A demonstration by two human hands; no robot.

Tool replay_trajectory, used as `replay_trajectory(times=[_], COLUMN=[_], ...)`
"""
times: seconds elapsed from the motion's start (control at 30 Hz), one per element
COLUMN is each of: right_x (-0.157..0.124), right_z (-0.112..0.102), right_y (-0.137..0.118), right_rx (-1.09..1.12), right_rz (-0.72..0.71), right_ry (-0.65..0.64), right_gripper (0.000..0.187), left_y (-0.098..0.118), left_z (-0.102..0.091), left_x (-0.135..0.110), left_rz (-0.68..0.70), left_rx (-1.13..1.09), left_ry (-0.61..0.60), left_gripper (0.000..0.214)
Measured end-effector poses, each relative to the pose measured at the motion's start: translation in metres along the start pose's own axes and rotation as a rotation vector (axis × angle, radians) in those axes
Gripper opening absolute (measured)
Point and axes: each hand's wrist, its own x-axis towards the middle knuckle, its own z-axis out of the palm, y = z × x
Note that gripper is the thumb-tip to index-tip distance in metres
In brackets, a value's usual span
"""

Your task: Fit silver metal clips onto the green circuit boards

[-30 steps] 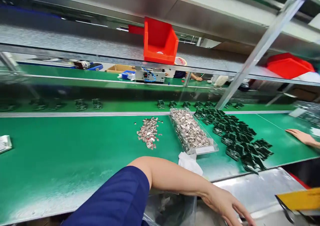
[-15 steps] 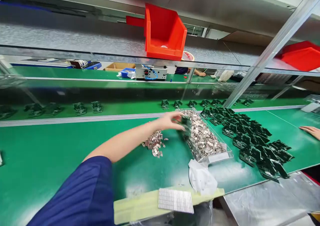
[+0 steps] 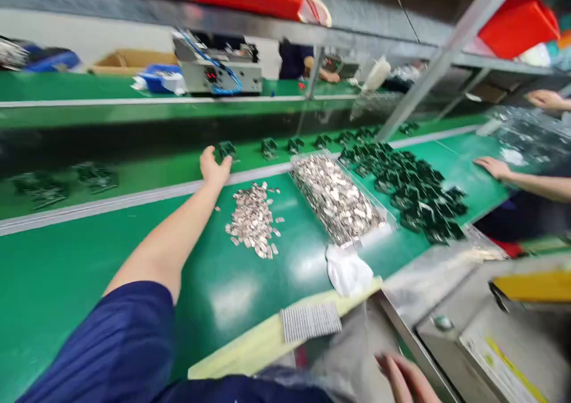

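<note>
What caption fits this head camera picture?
Left hand touches a green board on the conveyor belt, beyond a pile of metal clips.

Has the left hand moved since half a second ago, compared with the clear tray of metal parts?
Yes. The left hand was at the near-left corner of the clear tray; now it is farther left and away, at a small green board on the belt.

An electronics assembly line in a factory is shown: a long green counter is flanked by a conveyor belt carrying circuit boards, with a tray of small metal parts and red bins shelved overhead.
</note>
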Motion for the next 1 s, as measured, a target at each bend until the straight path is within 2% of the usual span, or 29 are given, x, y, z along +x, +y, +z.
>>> replay_trajectory(times=[0.03,0.07,0.1,0.17,0.2,0.23,0.27,0.3,0.37,0.47,0.57,0.6,0.67,0.73,0.8,0.87,0.93,1.0], right_x=[-0.006,-0.009,-0.009,0.000,0.005,0.010,0.012,0.014,0.011,0.003,0.002,0.004,0.009,0.012,0.009,0.000,-0.011,-0.018], right_z=[0.006,0.013,0.022,0.040,0.048,0.055,0.061,0.064,0.066,0.055,0.043,0.040,0.040,0.045,0.052,0.060,0.066,0.069], right_y=[-0.002,-0.005,-0.009,-0.016,-0.019,-0.022,-0.024,-0.027,-0.032,-0.040,-0.045,-0.046,-0.043,-0.034,-0.022,-0.011,-0.003,0.001], right_rx=[0.033,0.150,0.275,0.495,0.587,0.663,0.725,0.771,0.815,0.780,0.642,0.578,0.435,0.304,0.213,0.209,0.295,0.443], right_rz=[0.053,0.138,0.230,0.339,0.373,0.396,0.410,0.415,0.379,0.165,-0.246,-0.399,-0.651,-0.772,-0.776,-0.697,-0.533,-0.285], right_ry=[-0.064,-0.188,-0.303,-0.398,-0.430,-0.445,-0.450,-0.442,-0.404,-0.349,-0.227,-0.165,-0.053,0.017,0.032,-0.005,-0.054,-0.095], right_gripper=[0.044,0.051,0.054,0.054,0.053,0.051,0.049,0.048,0.045,0.035,0.015,0.012,0.018,0.024,0.027,0.028,0.026,0.024], left_y=[0.000,0.002,0.004,0.010,0.013,0.015,0.016,0.017,0.016,0.018,0.026,0.029,0.030,0.026,0.018,0.011,0.008,0.009], left_z=[-0.003,-0.008,-0.015,-0.034,-0.045,-0.054,-0.061,-0.065,-0.066,-0.062,-0.059,-0.058,-0.054,-0.050,-0.047,-0.047,-0.048,-0.048], left_x=[-0.020,-0.045,-0.073,-0.136,-0.170,-0.202,-0.231,-0.255,-0.287,-0.297,-0.286,-0.283,-0.278,-0.275,-0.274,-0.274,-0.278,-0.284], left_rz=[0.062,0.180,0.328,0.563,0.680,0.787,0.885,0.953,1.033,1.010,0.990,1.019,1.119,1.221,1.302,1.329,1.286,1.191], left_rx=[0.003,-0.009,-0.031,-0.029,-0.020,-0.005,-0.011,-0.002,0.003,-0.045,-0.085,-0.089,-0.088,-0.073,-0.042,0.002,0.048,0.101], left_ry=[0.008,0.024,-0.011,-0.299,-0.507,-0.732,-0.867,-0.957,-1.034,-1.029,-0.996,-0.982,-0.946,-0.898,-0.889,-0.928,-0.957,-0.960], left_gripper=[0.060,0.053,0.046,0.030,0.027,0.032,0.042,0.051,0.066,0.067,0.044,0.037,0.033,0.028,0.028,0.039,0.046,0.056])
